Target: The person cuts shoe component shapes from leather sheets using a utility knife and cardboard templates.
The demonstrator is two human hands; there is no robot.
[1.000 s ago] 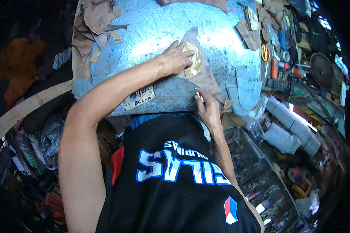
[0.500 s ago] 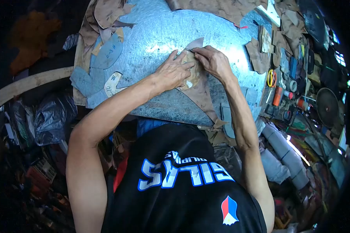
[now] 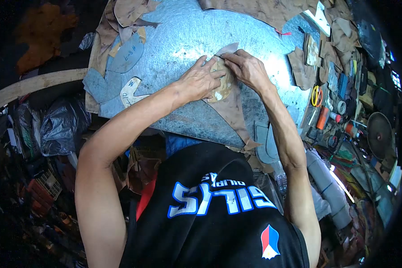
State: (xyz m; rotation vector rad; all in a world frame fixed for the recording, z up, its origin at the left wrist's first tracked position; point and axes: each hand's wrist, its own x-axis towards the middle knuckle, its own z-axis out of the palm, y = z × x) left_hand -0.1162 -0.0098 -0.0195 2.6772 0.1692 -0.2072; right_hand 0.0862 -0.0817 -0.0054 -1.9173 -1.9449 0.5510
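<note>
My left hand [image 3: 202,81] lies with fingers spread on a worn, tan rounded template [image 3: 223,91], pressing it onto a piece of brown leather [image 3: 232,111]. The leather tapers toward the table's near edge, and a pointed corner of it sticks out beyond my fingertips. Just right of the template, my right hand [image 3: 248,67] is closed in a pinch at its upper edge. A thin dark tip shows by those fingers, but I cannot make out what they hold.
The metal-topped table [image 3: 174,42] carries grey patterns [image 3: 128,53] and a white lettered template [image 3: 130,91] at left. Leather scraps [image 3: 303,67] lie at right. Beyond them are yellow-handled scissors [image 3: 316,96] and an orange cylinder [image 3: 323,117]. A large hide [image 3: 250,10] covers the far edge.
The whole view has shifted slightly. My right hand has barely moved along the template's upper edge; my left hand keeps its place on the template.
</note>
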